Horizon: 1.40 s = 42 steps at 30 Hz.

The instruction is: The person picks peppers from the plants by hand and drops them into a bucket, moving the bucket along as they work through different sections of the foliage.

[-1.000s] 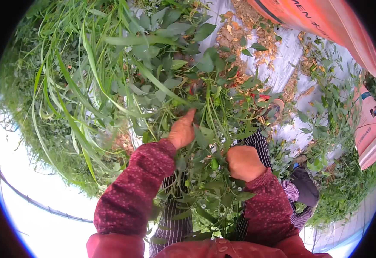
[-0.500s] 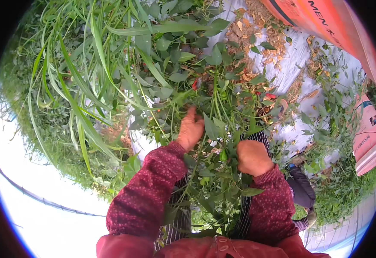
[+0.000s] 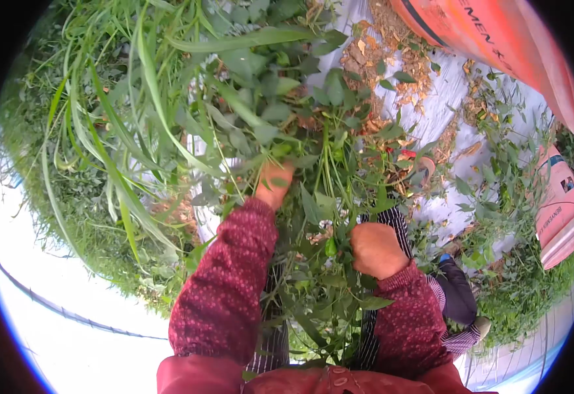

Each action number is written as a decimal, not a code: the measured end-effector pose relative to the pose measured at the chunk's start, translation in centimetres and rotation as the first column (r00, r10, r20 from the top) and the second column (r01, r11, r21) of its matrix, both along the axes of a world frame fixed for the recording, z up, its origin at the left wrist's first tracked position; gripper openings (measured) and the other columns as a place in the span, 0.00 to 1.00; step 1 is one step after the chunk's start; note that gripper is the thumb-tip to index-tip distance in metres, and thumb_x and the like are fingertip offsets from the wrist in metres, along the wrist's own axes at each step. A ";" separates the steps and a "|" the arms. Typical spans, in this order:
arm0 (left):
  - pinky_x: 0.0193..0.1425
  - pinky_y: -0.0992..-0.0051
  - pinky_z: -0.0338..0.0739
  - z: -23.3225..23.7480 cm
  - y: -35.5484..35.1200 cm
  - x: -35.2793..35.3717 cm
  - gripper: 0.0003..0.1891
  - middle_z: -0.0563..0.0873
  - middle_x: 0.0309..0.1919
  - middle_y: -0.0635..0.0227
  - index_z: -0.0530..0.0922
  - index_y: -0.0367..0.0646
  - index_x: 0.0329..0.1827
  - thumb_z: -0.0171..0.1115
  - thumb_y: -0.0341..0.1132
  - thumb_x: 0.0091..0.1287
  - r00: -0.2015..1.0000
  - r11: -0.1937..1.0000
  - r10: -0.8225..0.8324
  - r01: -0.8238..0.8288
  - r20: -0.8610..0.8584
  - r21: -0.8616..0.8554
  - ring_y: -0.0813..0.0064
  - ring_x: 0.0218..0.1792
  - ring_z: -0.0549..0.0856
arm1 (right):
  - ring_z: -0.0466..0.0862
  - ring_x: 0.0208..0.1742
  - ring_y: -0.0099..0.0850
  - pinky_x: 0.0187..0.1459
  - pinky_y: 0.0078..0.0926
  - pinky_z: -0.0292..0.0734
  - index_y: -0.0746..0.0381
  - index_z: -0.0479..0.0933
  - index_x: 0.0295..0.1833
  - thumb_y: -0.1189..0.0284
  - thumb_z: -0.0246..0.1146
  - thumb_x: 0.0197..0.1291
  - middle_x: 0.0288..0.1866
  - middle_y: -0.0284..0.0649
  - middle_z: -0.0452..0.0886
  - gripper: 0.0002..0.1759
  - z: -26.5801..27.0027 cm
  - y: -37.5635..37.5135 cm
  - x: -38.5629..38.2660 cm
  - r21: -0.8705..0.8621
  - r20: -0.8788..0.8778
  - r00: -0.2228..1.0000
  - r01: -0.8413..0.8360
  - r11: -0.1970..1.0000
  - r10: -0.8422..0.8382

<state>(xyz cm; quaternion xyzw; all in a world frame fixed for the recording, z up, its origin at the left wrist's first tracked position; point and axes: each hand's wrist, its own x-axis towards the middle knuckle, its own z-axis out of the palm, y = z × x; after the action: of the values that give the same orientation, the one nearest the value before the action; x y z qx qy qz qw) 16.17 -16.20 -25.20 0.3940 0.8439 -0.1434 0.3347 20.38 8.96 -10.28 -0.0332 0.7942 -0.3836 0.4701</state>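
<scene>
My left hand (image 3: 275, 185) reaches into the pepper plant (image 3: 330, 197), its fingers hidden under leaves. My right hand (image 3: 379, 251) is closed in a fist at the plant's right side, knuckles up; leaves and the hand itself hide whatever its fingers hold. Just left of that fist hangs a green pepper (image 3: 330, 247). Red peppers (image 3: 405, 155) show among the leaves farther off, beside a pinkish curved piece (image 3: 425, 171) that I cannot make out.
A large orange printed sack (image 3: 490, 39) fills the upper right, and a paler sack (image 3: 561, 207) stands below it. Long grass blades (image 3: 146, 85) cover the left. Pale plastic sheeting (image 3: 444, 92) lies on the soil. Dark and striped clothing (image 3: 458, 289) shows at right.
My left hand has gone deeper under the leaves, slightly leftward, and its fingers are now covered. My right fist has shifted a little left and down. The plant's leaves have moved.
</scene>
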 end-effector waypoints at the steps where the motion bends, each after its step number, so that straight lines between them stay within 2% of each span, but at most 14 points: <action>1: 0.48 0.67 0.73 0.1 -0.1 0.5 0.11 0.80 0.38 0.52 0.74 0.41 0.44 0.57 0.28 0.58 0.786 0.776 0.587 -0.615 0.196 0.140 0.54 0.43 0.79 | 0.81 0.28 0.45 0.29 0.41 0.74 0.62 0.77 0.21 0.73 0.60 0.36 0.23 0.46 0.79 0.05 0.2 -0.1 -0.2 0.010 0.033 0.999 -0.012 1.000 0.012; 2: 0.49 0.67 0.74 0.3 -0.1 0.7 0.13 0.80 0.41 0.48 0.74 0.41 0.46 0.58 0.27 0.57 0.246 0.212 0.865 -0.969 0.437 0.125 0.52 0.44 0.80 | 0.81 0.28 0.46 0.29 0.42 0.74 0.62 0.77 0.21 0.72 0.60 0.36 0.23 0.46 0.79 0.05 0.4 -0.1 -0.4 0.022 0.069 0.997 -0.023 0.999 0.022; 8: 0.48 0.63 0.76 13.5 6.7 -5.3 0.24 0.78 0.46 0.47 0.70 0.40 0.56 0.59 0.26 0.53 0.715 0.685 0.623 -0.694 0.316 0.221 0.47 0.41 0.80 | 0.79 0.29 0.46 0.31 0.40 0.74 0.62 0.74 0.21 0.73 0.64 0.28 0.22 0.45 0.76 0.09 0.1 -1.3 0.1 -0.027 0.017 0.999 0.035 0.999 -0.034; 15: 0.38 0.69 0.80 13.0 6.4 -15.1 0.20 0.81 0.45 0.54 0.73 0.40 0.54 0.57 0.26 0.56 0.792 0.677 0.610 -0.503 -0.027 0.537 0.62 0.36 0.83 | 0.79 0.32 0.44 0.35 0.39 0.74 0.57 0.77 0.45 0.72 0.67 0.34 0.27 0.41 0.77 0.25 0.4 -2.1 -0.1 -0.200 -0.092 0.994 0.034 0.979 -0.053; 18: 0.36 0.72 0.79 8.1 2.7 -15.4 0.22 0.82 0.41 0.55 0.72 0.33 0.54 0.59 0.30 0.56 0.599 0.571 0.801 -0.755 -0.016 0.323 0.65 0.35 0.83 | 0.80 0.31 0.44 0.31 0.39 0.75 0.58 0.79 0.37 0.77 0.59 0.41 0.26 0.43 0.77 0.13 0.5 -2.9 -0.5 -0.270 -0.028 0.966 0.240 0.932 -0.257; 21: 0.33 0.73 0.77 9.2 4.1 -15.5 0.22 0.82 0.35 0.54 0.72 0.26 0.51 0.59 0.30 0.55 -0.004 -0.004 0.956 -1.000 0.294 -0.001 0.72 0.34 0.82 | 0.80 0.30 0.38 0.30 0.33 0.74 0.51 0.76 0.51 0.76 0.59 0.45 0.26 0.41 0.76 0.22 1.4 -2.9 -2.4 -0.264 -0.141 0.887 0.395 0.880 -0.440; 24: 0.27 0.78 0.75 9.4 3.6 -13.9 0.22 0.82 0.34 0.55 0.73 0.25 0.52 0.58 0.30 0.55 -0.011 0.016 0.898 -0.998 0.439 -0.058 0.72 0.31 0.82 | 0.80 0.29 0.28 0.29 0.26 0.73 0.48 0.70 0.59 0.74 0.59 0.50 0.24 0.36 0.74 0.27 1.9 -2.4 -3.7 -0.294 0.327 0.593 0.804 0.517 -0.736; 26: 0.33 0.74 0.77 9.3 3.1 -11.8 0.24 0.82 0.36 0.54 0.72 0.26 0.54 0.58 0.31 0.55 -0.027 -0.048 0.819 -0.999 0.573 0.021 0.70 0.35 0.82 | 0.76 0.27 0.22 0.31 0.21 0.72 0.45 0.63 0.65 0.72 0.59 0.56 0.23 0.30 0.72 0.30 1.0 -1.3 -4.0 -0.333 0.072 0.748 0.642 0.691 -0.660; 28: 0.43 0.68 0.77 9.7 3.7 -10.2 0.24 0.81 0.41 0.50 0.71 0.29 0.55 0.58 0.31 0.56 0.332 0.236 0.834 -0.937 0.441 0.259 0.62 0.41 0.82 | 0.76 0.29 0.22 0.32 0.21 0.73 0.49 0.63 0.65 0.72 0.58 0.59 0.27 0.29 0.73 0.28 1.8 -0.1 -4.9 -0.023 0.707 -0.003 0.999 -0.027 -0.707; 29: 0.43 0.68 0.77 10.0 4.6 -9.6 0.24 0.81 0.41 0.50 0.71 0.29 0.55 0.58 0.31 0.56 0.326 0.230 0.834 -0.939 0.445 0.256 0.62 0.41 0.82 | 0.76 0.29 0.22 0.32 0.21 0.73 0.49 0.63 0.65 0.72 0.58 0.59 0.27 0.29 0.73 0.28 -0.3 0.2 -3.1 -0.020 0.705 -0.002 1.000 -0.022 -0.709; 31: 0.50 0.63 0.75 11.8 7.7 -8.9 0.22 0.79 0.45 0.48 0.72 0.31 0.55 0.57 0.31 0.56 0.531 0.456 0.799 -0.840 0.281 0.294 0.54 0.46 0.80 | 0.75 0.31 0.22 0.30 0.19 0.72 0.55 0.62 0.65 0.70 0.61 0.57 0.31 0.29 0.73 0.30 -6.0 0.8 1.6 -0.020 0.975 -0.188 0.468 -0.883 -0.122; 34: 0.47 0.62 0.77 13.4 10.5 -7.5 0.23 0.76 0.51 0.51 0.70 0.35 0.57 0.56 0.31 0.57 0.605 0.546 0.772 -0.787 0.194 0.287 0.52 0.43 0.81 | 0.73 0.26 0.21 0.24 0.14 0.67 0.60 0.59 0.65 0.70 0.61 0.56 0.36 0.33 0.76 0.31 2.8 3.1 -3.6 -0.163 0.294 -0.352 0.898 -0.409 -0.889; 38: 0.39 0.65 0.78 14.8 12.5 -5.7 0.22 0.77 0.47 0.53 0.70 0.35 0.57 0.55 0.30 0.59 0.644 0.618 0.748 -0.764 0.160 0.183 0.54 0.36 0.82 | 0.73 0.25 0.21 0.25 0.17 0.68 0.62 0.61 0.63 0.74 0.61 0.54 0.35 0.33 0.76 0.30 4.9 5.4 3.1 0.108 0.398 -0.428 0.900 -0.422 -0.811; 42: 0.31 0.68 0.79 14.6 13.2 -3.5 0.27 0.75 0.48 0.57 0.66 0.38 0.60 0.57 0.32 0.56 0.769 0.761 0.627 -0.638 0.121 0.114 0.61 0.30 0.83 | 0.74 0.33 0.19 0.35 0.17 0.70 0.63 0.74 0.50 0.76 0.63 0.54 0.33 0.32 0.78 0.16 9.4 5.0 2.6 0.210 0.636 -0.003 0.963 0.170 -0.772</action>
<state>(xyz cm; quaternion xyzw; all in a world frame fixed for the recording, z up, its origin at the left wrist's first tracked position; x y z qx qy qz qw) 12.65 -3.02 -10.57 0.1149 0.9224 0.0561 0.3645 22.99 13.98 -0.86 0.5328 0.3597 -0.6866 0.3395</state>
